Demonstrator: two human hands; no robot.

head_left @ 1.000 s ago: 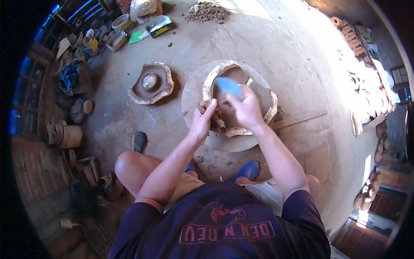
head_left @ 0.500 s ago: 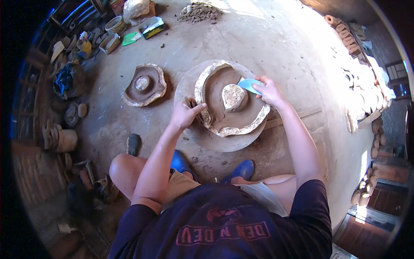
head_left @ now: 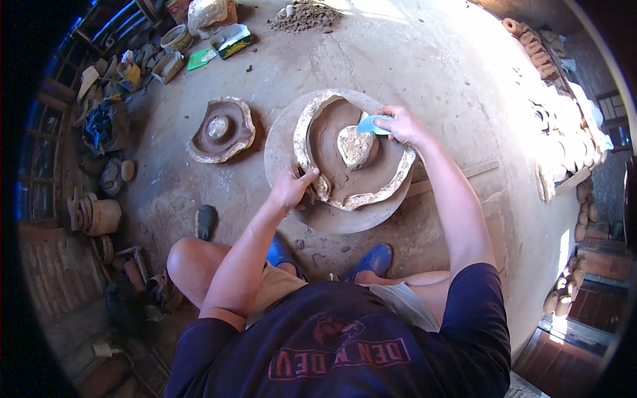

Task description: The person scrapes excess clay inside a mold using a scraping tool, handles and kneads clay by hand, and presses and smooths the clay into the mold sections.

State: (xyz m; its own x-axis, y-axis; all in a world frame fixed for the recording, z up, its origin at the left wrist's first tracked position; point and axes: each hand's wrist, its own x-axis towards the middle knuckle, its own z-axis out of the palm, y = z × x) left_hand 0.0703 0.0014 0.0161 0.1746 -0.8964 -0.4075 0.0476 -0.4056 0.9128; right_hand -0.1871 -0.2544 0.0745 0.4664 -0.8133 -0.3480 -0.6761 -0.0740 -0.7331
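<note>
The right hand (head_left: 403, 126) pinches a light-blue scraper (head_left: 373, 124) that, pressed hard, could chip the whitish-topped knob (head_left: 354, 146); whether the left hand (head_left: 290, 188) grips the mould rim (head_left: 302, 132), I can't tell.

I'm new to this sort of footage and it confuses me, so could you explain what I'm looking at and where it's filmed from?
There's no machine here, just a person's two bare hands. The camera sits on their head and looks down; its fisheye lens bends straight edges near the rim.

On the floor lies a round slab, bearing a large round form with a rough, pale rim and a central knob. A smaller form lies to the left.

The right hand has a flat blue tool in its grip, over the knob's edge; I can't tell whether they touch. The left hand is at the large form's lower-left rim.
</note>
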